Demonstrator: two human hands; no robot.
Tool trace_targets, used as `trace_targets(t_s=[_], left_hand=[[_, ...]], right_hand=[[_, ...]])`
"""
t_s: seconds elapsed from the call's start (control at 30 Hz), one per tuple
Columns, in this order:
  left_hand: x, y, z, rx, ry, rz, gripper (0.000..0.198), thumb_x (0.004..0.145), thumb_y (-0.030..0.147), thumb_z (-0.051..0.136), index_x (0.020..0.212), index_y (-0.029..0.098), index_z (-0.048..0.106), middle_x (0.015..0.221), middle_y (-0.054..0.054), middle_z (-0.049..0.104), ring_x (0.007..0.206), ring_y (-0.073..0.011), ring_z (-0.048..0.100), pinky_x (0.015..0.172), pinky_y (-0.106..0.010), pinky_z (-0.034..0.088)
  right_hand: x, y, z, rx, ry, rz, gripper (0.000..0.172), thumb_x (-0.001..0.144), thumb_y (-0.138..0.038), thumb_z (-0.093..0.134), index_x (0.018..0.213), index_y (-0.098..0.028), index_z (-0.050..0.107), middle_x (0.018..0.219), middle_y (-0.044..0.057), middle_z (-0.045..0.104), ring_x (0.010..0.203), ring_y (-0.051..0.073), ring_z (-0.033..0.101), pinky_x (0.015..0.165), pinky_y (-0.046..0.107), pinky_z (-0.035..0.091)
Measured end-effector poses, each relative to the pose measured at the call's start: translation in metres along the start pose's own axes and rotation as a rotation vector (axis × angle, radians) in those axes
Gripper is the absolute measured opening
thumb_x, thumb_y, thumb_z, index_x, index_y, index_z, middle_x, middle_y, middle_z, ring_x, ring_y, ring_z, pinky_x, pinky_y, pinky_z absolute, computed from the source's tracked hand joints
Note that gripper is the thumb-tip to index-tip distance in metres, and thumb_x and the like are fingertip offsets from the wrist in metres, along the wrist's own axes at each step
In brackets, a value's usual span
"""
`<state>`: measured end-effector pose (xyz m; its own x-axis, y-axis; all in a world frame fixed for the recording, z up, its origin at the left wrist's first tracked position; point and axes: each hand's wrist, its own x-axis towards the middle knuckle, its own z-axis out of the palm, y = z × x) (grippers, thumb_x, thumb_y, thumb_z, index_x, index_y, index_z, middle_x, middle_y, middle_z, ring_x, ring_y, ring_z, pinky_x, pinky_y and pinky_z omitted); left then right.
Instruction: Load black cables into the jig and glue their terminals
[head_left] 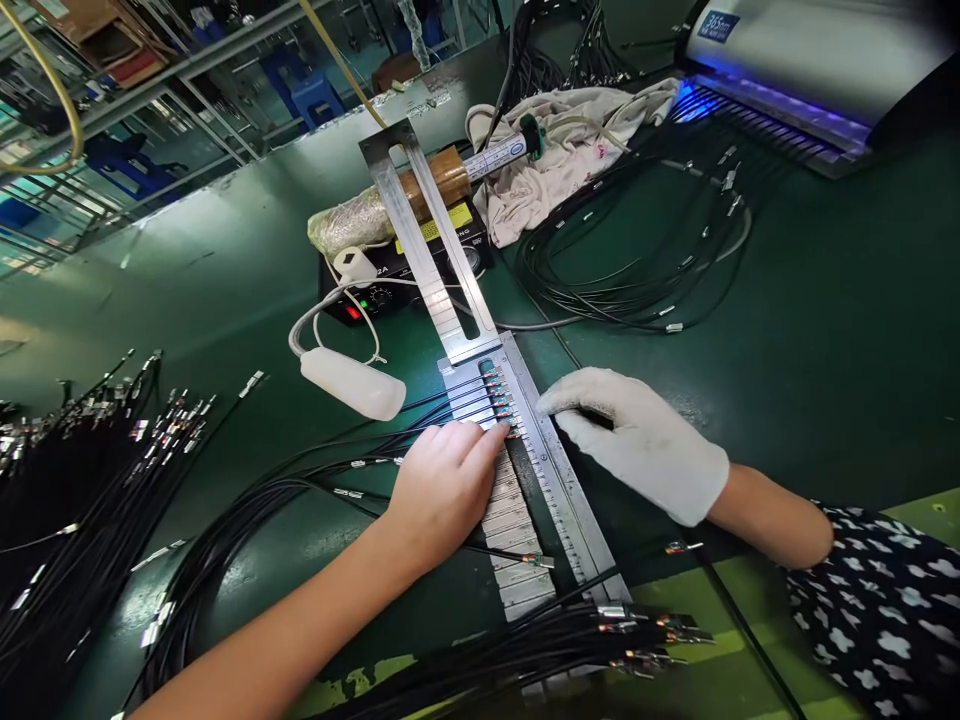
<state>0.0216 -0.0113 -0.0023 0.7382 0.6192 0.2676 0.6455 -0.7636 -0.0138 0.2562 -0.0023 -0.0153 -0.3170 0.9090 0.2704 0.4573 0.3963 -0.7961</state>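
Note:
A slotted metal fixture [566, 480] lies at a slant in the middle of the bench. Several black cables [450, 400] with small metal ends are seated side by side in its upper slots. My bare left hand [450, 480] rests over the slotted strip, its fingers closed on a cable at the slot below those. My right hand [637, 440], in a white glove, has its fingertips drawn together at the fixture's right edge. A hinged metal frame [442, 250] is swung up beyond the top end. One loose cable end [536, 560] lies across the lower strip.
Cable bundles [622, 635] lie in front, more cables [97, 480] at left, and a coil [637, 290] at back right. Behind the fixture stand a black control box [382, 305], a syringe [499, 155] and a cloth [540, 180]. A UV lamp unit [817, 60] glows at right.

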Motion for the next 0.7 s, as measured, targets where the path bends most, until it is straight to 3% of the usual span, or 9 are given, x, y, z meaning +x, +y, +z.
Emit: trace_targets(t_s=[0.1,0.23,0.4,0.57,0.7], left_hand=[[-0.001,-0.003,-0.002,-0.071,-0.012,-0.027,0.026,0.097,0.012,0.040,0.114,0.012,0.059,0.083,-0.006,0.061,0.072,-0.0187,0.053,0.062,-0.030,0.038],[0.002,-0.003,-0.001,0.065,-0.014,0.069,0.029,0.098,0.012,0.038,0.117,0.017,0.060,0.079,-0.005,0.060,0.067,-0.0187,0.050,0.058,-0.030,0.033],[-0.001,-0.004,-0.010,0.163,-0.014,-0.028,0.022,0.096,0.012,0.044,0.109,0.013,0.061,0.077,-0.005,0.061,0.067,-0.0201,0.051,0.057,-0.033,0.033],[-0.050,-0.014,-0.029,-0.061,0.012,-0.057,0.020,0.094,0.008,0.050,0.113,0.011,0.056,0.097,-0.009,0.064,0.088,-0.0208,0.055,0.076,-0.033,0.043],[-0.084,-0.010,-0.033,-0.112,-0.034,-0.067,0.019,0.096,0.007,0.048,0.112,0.012,0.056,0.102,-0.009,0.063,0.094,-0.0209,0.055,0.083,-0.034,0.042]], right_hand=[[0.000,0.002,0.000,0.010,0.010,-0.009,0.027,0.085,-0.005,0.054,0.093,-0.024,0.070,0.098,-0.001,0.072,0.094,0.017,0.066,0.089,0.035,0.051],[0.000,0.003,0.000,0.008,-0.002,-0.009,0.026,0.086,-0.006,0.053,0.094,-0.025,0.070,0.098,0.000,0.072,0.095,0.018,0.066,0.089,0.036,0.051],[0.000,0.001,-0.001,0.014,-0.004,0.001,0.027,0.085,-0.005,0.054,0.094,-0.024,0.070,0.098,-0.001,0.073,0.095,0.017,0.066,0.089,0.036,0.051],[-0.001,-0.001,0.000,0.014,-0.007,0.011,0.025,0.085,-0.006,0.053,0.092,-0.023,0.070,0.098,-0.001,0.072,0.095,0.017,0.066,0.089,0.035,0.051],[-0.003,-0.003,-0.001,-0.017,-0.009,0.014,0.022,0.087,-0.011,0.052,0.094,-0.022,0.069,0.099,0.002,0.071,0.095,0.018,0.065,0.088,0.036,0.052]])
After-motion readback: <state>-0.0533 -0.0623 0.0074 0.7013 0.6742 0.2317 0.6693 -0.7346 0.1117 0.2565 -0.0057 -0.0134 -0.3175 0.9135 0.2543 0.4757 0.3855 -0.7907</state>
